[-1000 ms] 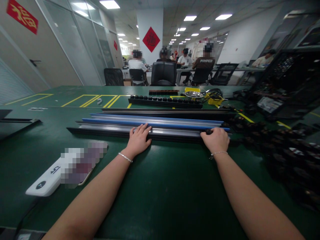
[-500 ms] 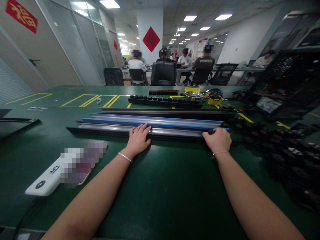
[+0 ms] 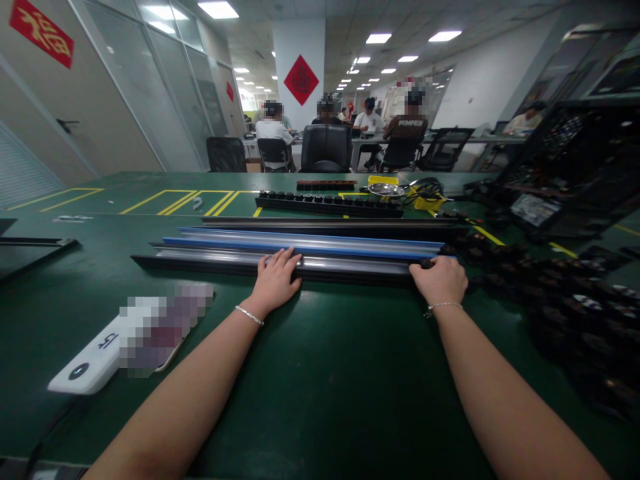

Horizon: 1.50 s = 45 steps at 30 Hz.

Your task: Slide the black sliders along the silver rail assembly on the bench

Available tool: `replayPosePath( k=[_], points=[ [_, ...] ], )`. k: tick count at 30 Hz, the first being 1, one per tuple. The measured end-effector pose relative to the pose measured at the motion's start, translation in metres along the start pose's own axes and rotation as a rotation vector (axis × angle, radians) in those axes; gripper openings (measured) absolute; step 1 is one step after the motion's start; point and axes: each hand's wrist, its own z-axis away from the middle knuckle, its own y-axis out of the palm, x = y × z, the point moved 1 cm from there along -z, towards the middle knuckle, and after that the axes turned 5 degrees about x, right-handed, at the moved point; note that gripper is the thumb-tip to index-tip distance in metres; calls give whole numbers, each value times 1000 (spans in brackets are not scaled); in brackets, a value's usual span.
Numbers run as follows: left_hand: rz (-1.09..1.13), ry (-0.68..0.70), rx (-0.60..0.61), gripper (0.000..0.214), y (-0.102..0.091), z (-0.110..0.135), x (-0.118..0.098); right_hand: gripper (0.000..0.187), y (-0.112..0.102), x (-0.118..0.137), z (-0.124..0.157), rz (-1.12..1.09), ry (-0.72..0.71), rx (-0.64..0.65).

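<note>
A long black channel rail [image 3: 350, 268] with a shiny inner face lies across the green table. Flat over its middle rests my left hand [image 3: 277, 275], fingers stretched out over the rail and not wrapped round it. At the rail's right end, my right hand [image 3: 443, 280] is closed with thumb and fingers on a small black part [image 3: 426, 263], mostly hidden by the fingers. Just behind lies a blue-edged rail [image 3: 310, 241], parallel to the black one. Farther back is another dark rail [image 3: 320, 223].
A black strip with a row of knobs [image 3: 330, 205] lies farther back, near a metal dish [image 3: 386, 190]. Many dark parts [image 3: 565, 313] are heaped at right. A white device [image 3: 90, 363] and a phone [image 3: 187, 320] lie at left. Several people sit beyond the table.
My right hand has shifted slightly to the right along the rail's end. My left hand stays in place on the rail. The view has moved very slightly.
</note>
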Motion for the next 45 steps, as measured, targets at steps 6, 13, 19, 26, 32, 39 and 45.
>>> replayPosePath(
  k=[6,13,19,26,32,39,45],
  points=[
    [11,-6,11,51,-1,0,0,39,0,-5,-3,-1,12,8],
    [16,-1,1,50,-1,1,0,40,-2,-10,-5,6,36,-5],
    [14,-5,15,49,-1,1,-1,40,-4,-13,-6,7,56,0],
    [23,-11,21,49,-1,0,0,42,-3,-19,-8,-10,71,-24],
    [14,-8,12,48,-2,1,-1,42,-4,-20,-10,-8,78,2],
    [14,-8,12,48,-1,1,0,42,-4,-23,-12,-18,95,-13],
    [10,-4,11,48,-1,1,0,40,-3,-27,-13,-36,107,-47]
  ],
)
